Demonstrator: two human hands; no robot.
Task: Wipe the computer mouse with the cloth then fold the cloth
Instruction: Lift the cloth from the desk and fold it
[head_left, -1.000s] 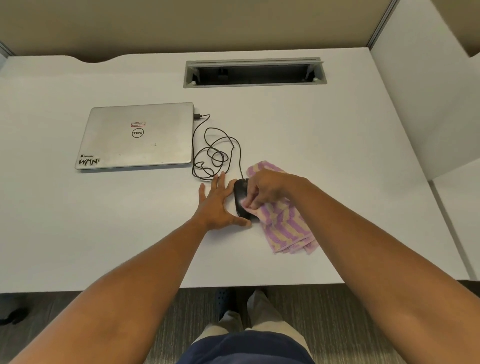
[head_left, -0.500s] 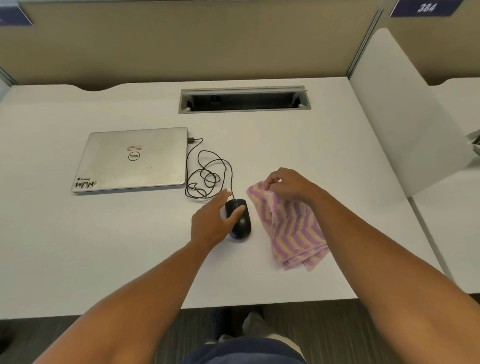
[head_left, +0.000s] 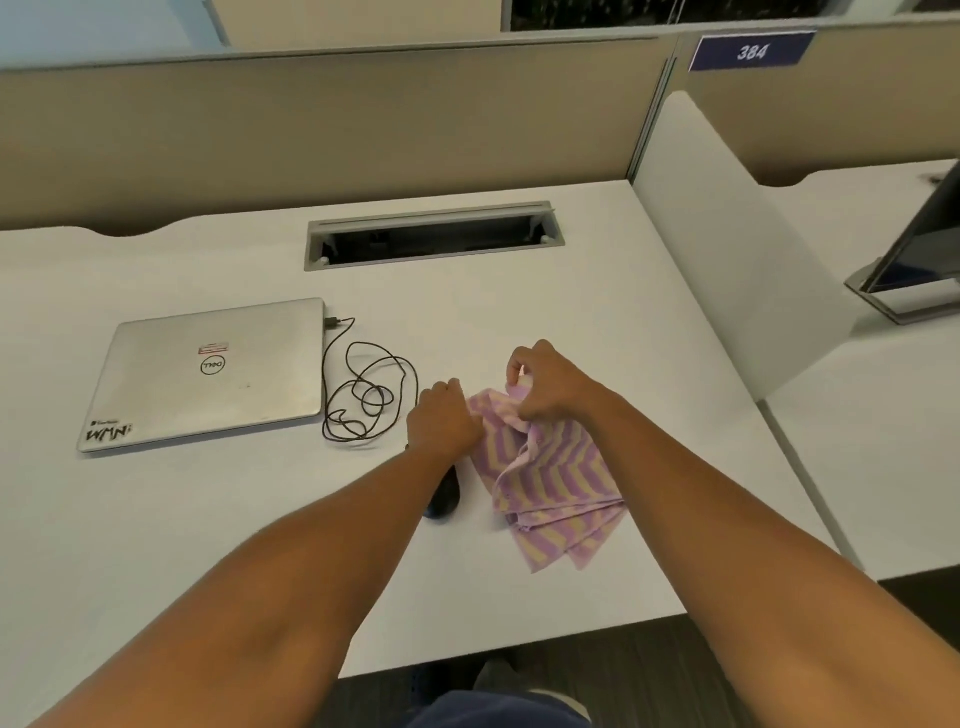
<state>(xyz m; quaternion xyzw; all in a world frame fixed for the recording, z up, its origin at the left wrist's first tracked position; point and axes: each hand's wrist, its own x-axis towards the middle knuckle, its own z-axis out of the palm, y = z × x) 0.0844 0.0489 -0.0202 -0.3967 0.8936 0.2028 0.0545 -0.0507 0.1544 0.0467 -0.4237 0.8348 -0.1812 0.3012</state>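
Observation:
A purple and yellow striped cloth (head_left: 550, 478) lies rumpled on the white desk (head_left: 156, 519), right of centre. My right hand (head_left: 545, 384) pinches its far edge. My left hand (head_left: 441, 421) grips the cloth's far left corner. The black computer mouse (head_left: 442, 493) rests on the desk just left of the cloth, mostly hidden under my left forearm. Its black cable (head_left: 363, 395) coils towards the laptop.
A closed silver laptop (head_left: 208, 374) lies at the left. A grey cable slot (head_left: 431, 236) is set into the desk's far side. A white divider panel (head_left: 727, 249) stands on the right, with a neighbouring desk and a monitor base (head_left: 904, 291) beyond.
My left hand has left the mouse and gone right onto the cloth's corner. My right hand has stopped rubbing the mouse and holds the cloth's far edge. The view has tilted up.

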